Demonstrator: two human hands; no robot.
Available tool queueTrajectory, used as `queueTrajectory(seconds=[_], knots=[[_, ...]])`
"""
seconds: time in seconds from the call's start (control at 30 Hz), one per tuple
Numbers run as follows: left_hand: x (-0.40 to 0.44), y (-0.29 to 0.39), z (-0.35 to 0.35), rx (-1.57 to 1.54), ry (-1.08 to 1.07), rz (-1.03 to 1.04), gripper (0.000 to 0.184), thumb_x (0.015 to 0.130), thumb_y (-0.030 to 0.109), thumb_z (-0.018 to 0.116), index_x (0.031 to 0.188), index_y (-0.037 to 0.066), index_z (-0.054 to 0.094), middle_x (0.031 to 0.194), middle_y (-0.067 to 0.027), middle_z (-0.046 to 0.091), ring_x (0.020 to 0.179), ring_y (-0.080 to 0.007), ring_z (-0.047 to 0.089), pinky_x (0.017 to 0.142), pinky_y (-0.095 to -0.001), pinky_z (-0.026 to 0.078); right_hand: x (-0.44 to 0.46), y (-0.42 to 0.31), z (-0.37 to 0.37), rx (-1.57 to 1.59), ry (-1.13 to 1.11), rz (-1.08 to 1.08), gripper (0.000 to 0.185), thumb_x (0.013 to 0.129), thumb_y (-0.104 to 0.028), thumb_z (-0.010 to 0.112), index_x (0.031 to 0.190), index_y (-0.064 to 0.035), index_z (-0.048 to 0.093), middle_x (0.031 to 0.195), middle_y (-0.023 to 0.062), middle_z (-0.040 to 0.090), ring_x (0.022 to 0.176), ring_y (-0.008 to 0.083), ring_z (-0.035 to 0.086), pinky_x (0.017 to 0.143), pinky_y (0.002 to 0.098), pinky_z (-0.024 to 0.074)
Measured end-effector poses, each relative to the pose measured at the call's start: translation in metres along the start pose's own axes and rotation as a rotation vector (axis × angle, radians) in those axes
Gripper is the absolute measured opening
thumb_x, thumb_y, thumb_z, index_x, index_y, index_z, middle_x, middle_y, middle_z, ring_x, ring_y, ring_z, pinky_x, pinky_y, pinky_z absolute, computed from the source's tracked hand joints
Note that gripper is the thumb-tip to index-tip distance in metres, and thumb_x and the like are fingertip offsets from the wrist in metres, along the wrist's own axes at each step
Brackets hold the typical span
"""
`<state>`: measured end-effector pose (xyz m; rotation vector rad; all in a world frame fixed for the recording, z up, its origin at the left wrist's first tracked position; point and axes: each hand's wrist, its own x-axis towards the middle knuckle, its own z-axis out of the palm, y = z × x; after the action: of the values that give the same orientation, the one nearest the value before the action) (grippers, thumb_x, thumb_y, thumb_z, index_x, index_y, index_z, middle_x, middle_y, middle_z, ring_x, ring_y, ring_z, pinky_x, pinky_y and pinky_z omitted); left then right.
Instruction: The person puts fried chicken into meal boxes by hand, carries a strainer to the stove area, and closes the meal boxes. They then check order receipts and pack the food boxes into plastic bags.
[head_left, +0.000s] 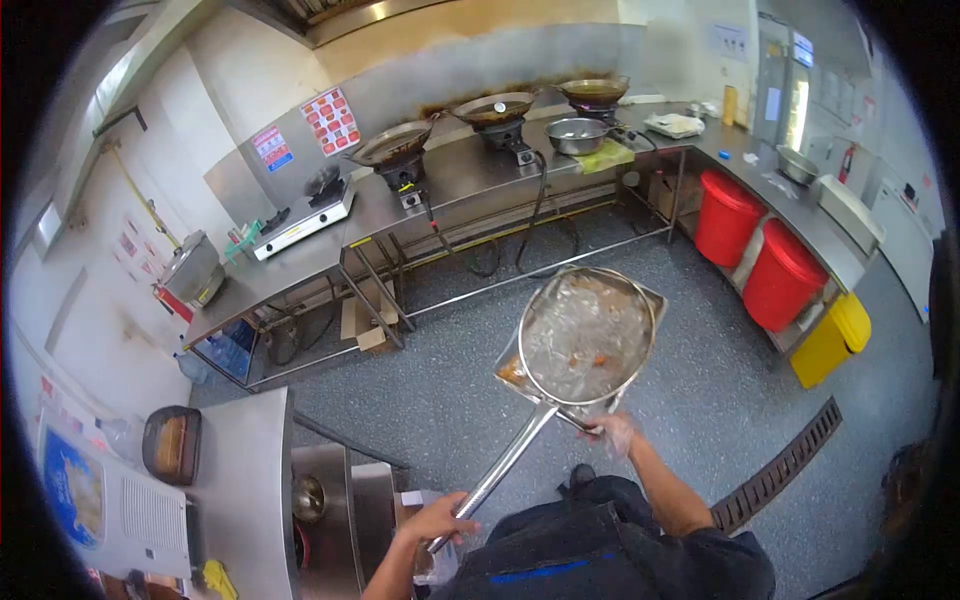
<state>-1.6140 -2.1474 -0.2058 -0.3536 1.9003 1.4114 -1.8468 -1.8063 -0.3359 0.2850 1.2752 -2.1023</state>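
My left hand is wrapped round the long metal handle of a large round strainer. The strainer's basket is in front of me, over the floor, with clear crinkled plastic and several small orange-brown bits in it. Beneath the basket, corners of a rectangular metal tray stick out on both sides, with something brownish at the left corner. My right hand, in a clear plastic glove, is closed at the tray's near edge, beside a short dark metal bar. The basket hides most of the tray.
Along the back steel counter stand several woks on burners, one wok in the middle, and a steel bowl. Red bins and a yellow bin are at right. A steel bench is close on my left. A floor drain lies right.
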Motion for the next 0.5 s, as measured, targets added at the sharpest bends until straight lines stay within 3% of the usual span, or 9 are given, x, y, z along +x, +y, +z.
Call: queueTrajectory(seconds=[0.03,0.13,0.27,0.37,0.5], knots=[[0.019,0.021,-0.015,0.005,0.064,0.049,0.051,0.082,0.02,0.077,0.123,0.002,0.051,0.079,-0.0069,0.063,0.058,-0.0114,0.062,0.049,-0.025,0.05,0.045,-0.031,0.011,-0.04,-0.109,0.02,0.025,0.081,0.0,0.065,0.102,0.0127,0.06,0.099,0.024,0.065,0.084,0.0377,0.068,0.075,0.0415,0.059],[0.05,0.073,-0.066,-0.066,0.16,0.077,0.055,0.08,0.019,0.079,0.124,0.001,0.05,0.08,-0.0068,0.062,0.058,-0.0116,0.061,0.049,-0.0251,0.049,0.153,-0.11,0.052,-0.149,-0.075,0.13,0.032,0.081,-0.006,0.066,0.108,0.0094,0.058,0.099,0.0199,0.065,0.083,0.035,0.068,0.076,0.0411,0.0592],[0.129,0.127,-0.142,-0.207,0.315,0.095,0.068,0.079,0.014,0.079,0.134,-0.002,0.043,0.081,-0.0089,0.064,0.055,-0.012,0.06,0.047,-0.0255,0.047,0.289,-0.223,0.121,-0.14,-0.176,0.045,0.036,0.081,-0.007,0.065,0.112,0.0066,0.055,0.104,0.0195,0.063,0.086,0.0343,0.068,0.077,0.0418,0.0593],[0.184,0.187,-0.207,-0.263,0.504,0.191,0.073,0.079,0.011,0.079,0.138,-0.003,0.037,0.077,-0.0092,0.064,0.052,-0.0118,0.057,0.042,-0.027,0.045,0.413,-0.266,0.146,-0.121,-0.244,0.202,0.037,0.081,-0.005,0.062,0.114,0.0056,0.05,0.112,0.0215,0.06,0.093,0.0333,0.067,0.08,0.0407,0.0593],[0.273,0.262,-0.319,-0.278,0.491,0.313,0.075,0.078,0.014,0.08,0.138,-0.003,0.038,0.078,-0.0119,0.066,0.049,-0.0136,0.057,0.041,-0.0281,0.045,0.553,-0.346,0.203,-0.169,-0.194,0.31,0.033,0.082,-0.005,0.06,0.111,0.0049,0.048,0.114,0.0224,0.059,0.098,0.0333,0.067,0.075,0.0376,0.0576]])
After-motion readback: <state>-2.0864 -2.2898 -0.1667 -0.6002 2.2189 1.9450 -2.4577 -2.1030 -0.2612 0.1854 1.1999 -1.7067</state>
